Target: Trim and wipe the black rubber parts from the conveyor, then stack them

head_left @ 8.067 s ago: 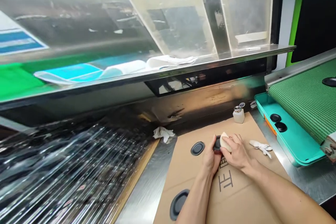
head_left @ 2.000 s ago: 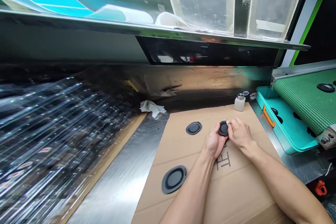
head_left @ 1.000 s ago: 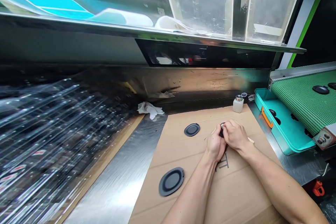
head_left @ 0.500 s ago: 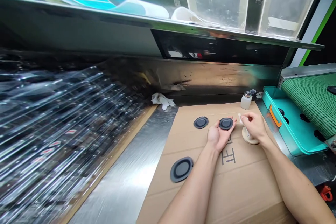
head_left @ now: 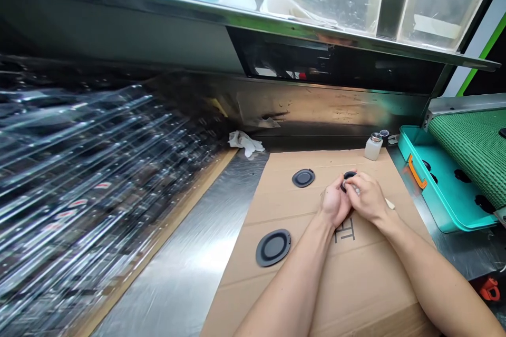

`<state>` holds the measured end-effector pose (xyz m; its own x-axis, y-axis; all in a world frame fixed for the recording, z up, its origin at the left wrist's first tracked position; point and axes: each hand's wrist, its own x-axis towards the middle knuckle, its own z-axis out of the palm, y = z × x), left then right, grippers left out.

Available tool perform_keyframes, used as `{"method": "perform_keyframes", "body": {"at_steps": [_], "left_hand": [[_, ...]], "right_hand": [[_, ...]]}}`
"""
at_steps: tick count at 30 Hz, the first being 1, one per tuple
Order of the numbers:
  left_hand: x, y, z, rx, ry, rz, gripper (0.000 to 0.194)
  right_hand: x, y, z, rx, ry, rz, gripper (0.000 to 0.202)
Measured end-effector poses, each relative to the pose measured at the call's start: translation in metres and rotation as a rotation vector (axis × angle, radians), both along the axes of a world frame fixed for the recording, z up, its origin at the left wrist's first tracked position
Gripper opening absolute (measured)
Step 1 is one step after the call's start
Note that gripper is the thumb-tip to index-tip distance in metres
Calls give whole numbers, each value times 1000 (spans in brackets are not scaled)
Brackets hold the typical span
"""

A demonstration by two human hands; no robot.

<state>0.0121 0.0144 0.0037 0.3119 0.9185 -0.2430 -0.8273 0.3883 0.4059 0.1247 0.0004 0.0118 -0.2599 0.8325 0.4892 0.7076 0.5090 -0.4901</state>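
Note:
My left hand (head_left: 335, 204) holds a small dark grey round disc (head_left: 349, 174), raised rim up, with its fingers beneath and thumb at the edge. My right hand (head_left: 367, 197) reaches over the disc, fingers pinched on a small white wad (head_left: 344, 184) against its surface; the wad is mostly hidden. Behind the right wrist peeks the edge of a pale round base (head_left: 390, 204). On the cardboard sheet (head_left: 276, 205) lie a similar dark disc (head_left: 303, 178) left of the hands and a larger one (head_left: 273, 247) beside my left forearm.
A white bottle with a metal cap (head_left: 373, 146) stands at the cardboard's far edge. A teal bin (head_left: 446, 216) holding dark pieces sits right, under a green conveyor belt (head_left: 470, 139). Plastic-wrapped stacks (head_left: 98, 195) fill the left. A metal shelf edge (head_left: 276, 22) crosses above.
My right hand has moved left, from over the pale round base to the disc, bringing the white wad onto it. My left hand has shifted slightly right. The view has tilted a little.

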Motion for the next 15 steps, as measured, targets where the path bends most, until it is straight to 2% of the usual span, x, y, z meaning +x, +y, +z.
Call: {"method": "perform_keyframes", "body": {"at_steps": [2, 4, 6, 9, 12, 15], "left_hand": [[0, -1, 0, 7, 25, 18, 33], [-4, 1, 0, 2, 25, 56, 34], [-10, 4, -1, -16, 10, 97, 35], [-19, 8, 1, -45, -24, 130, 36], [-22, 7, 5, -70, -109, 115, 41], [-23, 5, 9, -103, -208, 109, 44]], "right_hand": [[-4, -4, 0, -19, -107, 27, 17], [0, -4, 1, -62, -227, -19, 15], [12, -1, 2, -93, -288, -148, 18], [37, 10, 6, -56, -241, -335, 25], [58, 19, 11, -21, -197, -436, 26], [69, 22, 13, -121, -264, -522, 27]]}}
